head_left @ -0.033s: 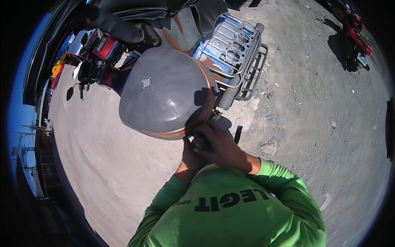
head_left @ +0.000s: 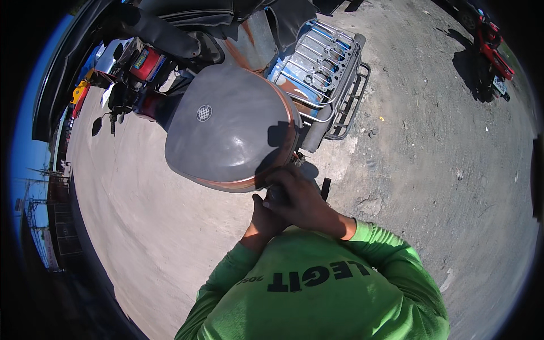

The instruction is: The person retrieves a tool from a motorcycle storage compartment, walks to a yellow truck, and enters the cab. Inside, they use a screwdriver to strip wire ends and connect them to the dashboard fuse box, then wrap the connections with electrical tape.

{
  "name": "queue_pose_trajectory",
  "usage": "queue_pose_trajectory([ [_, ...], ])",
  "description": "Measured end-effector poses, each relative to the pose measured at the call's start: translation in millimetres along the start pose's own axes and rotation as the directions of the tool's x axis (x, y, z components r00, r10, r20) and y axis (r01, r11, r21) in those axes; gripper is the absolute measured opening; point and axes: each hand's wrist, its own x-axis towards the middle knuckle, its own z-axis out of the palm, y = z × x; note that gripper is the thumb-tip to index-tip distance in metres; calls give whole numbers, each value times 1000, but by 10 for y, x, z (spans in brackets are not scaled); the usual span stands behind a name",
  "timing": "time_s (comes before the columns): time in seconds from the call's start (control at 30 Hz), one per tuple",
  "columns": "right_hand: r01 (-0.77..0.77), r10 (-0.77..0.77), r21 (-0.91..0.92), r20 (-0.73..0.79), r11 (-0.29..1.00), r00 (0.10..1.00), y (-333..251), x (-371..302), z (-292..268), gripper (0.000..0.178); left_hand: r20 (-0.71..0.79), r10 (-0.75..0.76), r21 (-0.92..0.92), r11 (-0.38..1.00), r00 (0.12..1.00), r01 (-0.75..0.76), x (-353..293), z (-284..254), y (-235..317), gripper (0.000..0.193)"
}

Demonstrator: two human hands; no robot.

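Both of my hands are together in front of my chest, just behind the rear edge of a dark grey motorcycle top box [head_left: 226, 124]. My right hand [head_left: 303, 198] curls its fingers over a small dark rounded object [head_left: 277, 195], whose kind I cannot make out. My left hand [head_left: 263, 218] is closed against the same object from below and beside it, its thumb raised. Most of the object is hidden by my fingers. The box has a round patterned badge on its lid and a brownish band along its rim. It is closed.
Past the box stands a motorcycle handlebar [head_left: 113, 122]. To its right is a sidecar's metal rack [head_left: 323, 59] over blue panels, with a dark tubular bumper [head_left: 354, 107]. A red motorcycle [head_left: 494, 54] is parked at the far right on rough concrete ground [head_left: 430, 170].
The view has shifted very slightly. My hands stay together around the dark object, with only a slight movement of the fingers.
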Motion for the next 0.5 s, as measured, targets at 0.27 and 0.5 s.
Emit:
queue_pose_trajectory([
  [0.27, -166, 178, 242, -29, 956, 984, -58, 168, 94, 48, -249, 245, 610, 791, 937, -45, 35, 40, 81, 79],
  [0.5, -146, 166, 83, -363, 986, 917, 1007, 179, -471, 17, 87, 286, 457, 840, 954, -294, 92, 449, 976, 69],
])
